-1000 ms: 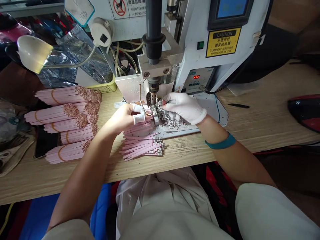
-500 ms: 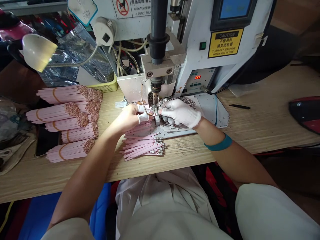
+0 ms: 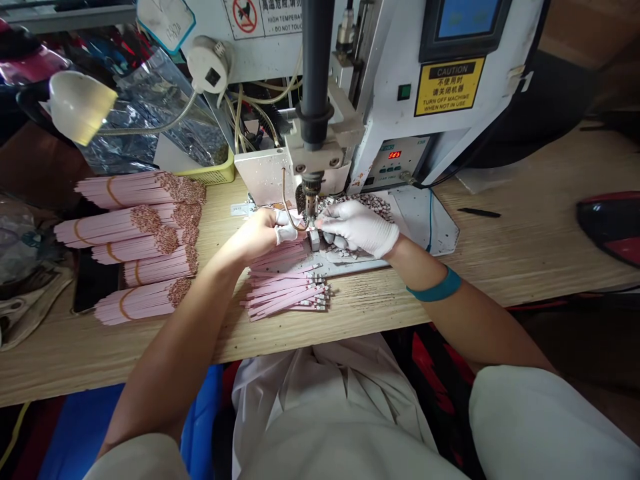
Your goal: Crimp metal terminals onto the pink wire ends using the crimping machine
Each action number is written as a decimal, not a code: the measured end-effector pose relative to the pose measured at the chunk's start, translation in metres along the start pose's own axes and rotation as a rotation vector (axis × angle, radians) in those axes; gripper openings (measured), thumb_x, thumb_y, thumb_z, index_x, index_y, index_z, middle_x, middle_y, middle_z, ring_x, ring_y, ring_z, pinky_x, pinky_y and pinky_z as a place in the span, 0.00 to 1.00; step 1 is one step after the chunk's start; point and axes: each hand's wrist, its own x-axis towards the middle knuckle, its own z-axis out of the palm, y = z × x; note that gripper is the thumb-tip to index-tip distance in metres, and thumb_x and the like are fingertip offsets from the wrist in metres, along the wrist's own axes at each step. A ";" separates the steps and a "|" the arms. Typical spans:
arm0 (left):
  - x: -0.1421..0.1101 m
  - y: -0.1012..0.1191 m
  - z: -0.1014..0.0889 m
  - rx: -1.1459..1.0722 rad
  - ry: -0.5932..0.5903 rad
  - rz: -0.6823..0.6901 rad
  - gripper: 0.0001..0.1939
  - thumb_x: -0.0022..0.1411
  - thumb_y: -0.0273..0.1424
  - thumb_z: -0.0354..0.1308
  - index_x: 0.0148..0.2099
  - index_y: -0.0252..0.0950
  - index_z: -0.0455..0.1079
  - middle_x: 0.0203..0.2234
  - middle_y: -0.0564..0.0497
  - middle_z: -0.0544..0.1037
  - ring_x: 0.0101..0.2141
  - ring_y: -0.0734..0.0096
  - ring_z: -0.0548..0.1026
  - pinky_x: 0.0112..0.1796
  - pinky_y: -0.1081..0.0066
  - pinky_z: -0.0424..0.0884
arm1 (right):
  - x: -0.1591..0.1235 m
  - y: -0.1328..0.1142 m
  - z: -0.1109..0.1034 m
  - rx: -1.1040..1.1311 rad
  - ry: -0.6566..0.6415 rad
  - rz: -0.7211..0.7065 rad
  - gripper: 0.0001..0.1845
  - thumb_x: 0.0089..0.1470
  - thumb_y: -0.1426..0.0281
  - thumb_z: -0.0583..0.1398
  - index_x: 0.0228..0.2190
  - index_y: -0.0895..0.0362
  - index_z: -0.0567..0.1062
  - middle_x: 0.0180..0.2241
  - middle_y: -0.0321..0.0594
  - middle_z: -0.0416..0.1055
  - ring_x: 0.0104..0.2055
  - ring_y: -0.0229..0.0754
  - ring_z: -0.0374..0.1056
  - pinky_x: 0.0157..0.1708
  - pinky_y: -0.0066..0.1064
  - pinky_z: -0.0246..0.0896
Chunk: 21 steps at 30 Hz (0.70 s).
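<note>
Under the soldering head (image 3: 311,190) of a bench machine, both my hands meet at a small metal fixture (image 3: 314,240). My left hand (image 3: 267,230), with white covers on its fingertips, is closed in a pinch on a pink wire whose end lies at the fixture. On the other side, my right hand (image 3: 359,228) wears a white glove and pinches at the fixture; what lies between its fingertips is too small and hidden to make out. A thin curved tube (image 3: 284,200) bends down beside my left fingers. Just below lies a loose pile of pink wires (image 3: 285,293) with small whitish end pieces.
Rubber-banded bundles of pink wires (image 3: 135,227) with copper ends are stacked at left. Many small whitish parts (image 3: 373,205) lie behind my right hand. A yellow basket (image 3: 215,175), a lamp (image 3: 80,107) and a black stick-like tool (image 3: 479,213) are around the machine.
The soldering head's clamp block has come down a little towards the fixture. My hands have stayed almost where they were.
</note>
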 end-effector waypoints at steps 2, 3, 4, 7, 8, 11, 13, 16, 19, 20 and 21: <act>0.000 -0.001 0.000 0.014 0.014 -0.010 0.08 0.46 0.32 0.60 0.28 0.32 0.75 0.23 0.53 0.74 0.26 0.73 0.67 0.27 0.74 0.61 | 0.000 0.001 0.000 -0.002 -0.005 -0.010 0.10 0.58 0.69 0.59 0.26 0.59 0.69 0.14 0.31 0.62 0.11 0.28 0.53 0.04 0.19 0.44; 0.001 -0.002 0.000 0.014 0.015 -0.009 0.08 0.46 0.33 0.60 0.27 0.32 0.74 0.23 0.52 0.74 0.26 0.73 0.67 0.27 0.74 0.61 | 0.001 0.002 0.000 -0.005 -0.008 -0.017 0.10 0.58 0.68 0.59 0.27 0.59 0.70 0.14 0.31 0.63 0.11 0.28 0.54 0.05 0.19 0.44; 0.001 -0.003 0.000 0.011 0.012 -0.008 0.09 0.46 0.33 0.60 0.27 0.31 0.74 0.23 0.52 0.73 0.26 0.73 0.66 0.27 0.75 0.61 | 0.001 0.003 0.000 -0.008 -0.010 -0.024 0.10 0.58 0.68 0.59 0.27 0.60 0.70 0.14 0.31 0.63 0.11 0.28 0.54 0.05 0.19 0.45; 0.002 -0.005 0.000 -0.013 0.004 -0.005 0.09 0.46 0.33 0.61 0.26 0.31 0.73 0.23 0.53 0.73 0.26 0.75 0.66 0.27 0.75 0.60 | 0.001 0.004 -0.001 0.001 -0.012 -0.035 0.10 0.58 0.69 0.60 0.26 0.60 0.70 0.15 0.31 0.63 0.11 0.27 0.54 0.05 0.18 0.44; 0.003 -0.006 0.000 -0.019 0.003 -0.007 0.08 0.46 0.33 0.61 0.26 0.31 0.73 0.23 0.53 0.72 0.26 0.75 0.66 0.27 0.75 0.60 | 0.001 0.004 -0.001 0.003 -0.013 -0.035 0.10 0.58 0.69 0.60 0.26 0.60 0.70 0.15 0.31 0.63 0.11 0.27 0.54 0.05 0.18 0.44; 0.003 -0.006 -0.001 -0.034 0.003 -0.012 0.08 0.45 0.32 0.61 0.26 0.31 0.73 0.24 0.54 0.72 0.26 0.76 0.65 0.28 0.75 0.60 | 0.001 0.004 -0.001 0.004 -0.018 -0.029 0.08 0.58 0.69 0.60 0.28 0.61 0.71 0.15 0.31 0.63 0.11 0.27 0.54 0.05 0.18 0.44; 0.003 -0.005 -0.001 -0.027 0.003 -0.011 0.08 0.45 0.32 0.61 0.26 0.31 0.73 0.24 0.54 0.73 0.26 0.76 0.66 0.28 0.75 0.61 | 0.002 0.004 0.000 0.005 -0.020 -0.020 0.08 0.58 0.69 0.60 0.29 0.61 0.72 0.15 0.31 0.64 0.11 0.27 0.54 0.05 0.19 0.44; 0.003 -0.003 -0.001 0.016 0.004 -0.007 0.08 0.45 0.33 0.60 0.26 0.32 0.73 0.22 0.53 0.73 0.25 0.74 0.67 0.27 0.74 0.62 | 0.003 0.004 0.001 0.012 -0.006 -0.003 0.09 0.58 0.68 0.60 0.29 0.61 0.71 0.13 0.30 0.61 0.10 0.28 0.53 0.05 0.19 0.44; 0.001 0.000 -0.002 0.045 -0.002 0.002 0.09 0.47 0.33 0.59 0.25 0.32 0.73 0.22 0.52 0.73 0.25 0.73 0.67 0.27 0.74 0.63 | 0.001 0.001 -0.004 -0.024 0.002 0.009 0.09 0.58 0.67 0.60 0.30 0.60 0.71 0.13 0.30 0.61 0.10 0.28 0.53 0.05 0.20 0.43; -0.001 0.002 -0.003 0.047 -0.004 0.009 0.09 0.47 0.33 0.59 0.26 0.31 0.73 0.23 0.51 0.74 0.25 0.73 0.68 0.27 0.74 0.63 | -0.001 -0.001 -0.008 -0.054 0.005 0.006 0.09 0.58 0.67 0.60 0.30 0.61 0.71 0.13 0.31 0.62 0.09 0.28 0.53 0.05 0.20 0.43; -0.003 0.004 -0.005 0.054 -0.012 0.019 0.09 0.48 0.33 0.60 0.27 0.31 0.74 0.25 0.51 0.75 0.27 0.72 0.69 0.29 0.74 0.64 | -0.004 -0.002 -0.013 -0.085 0.005 -0.001 0.08 0.58 0.68 0.60 0.30 0.61 0.72 0.14 0.32 0.63 0.09 0.28 0.54 0.05 0.20 0.45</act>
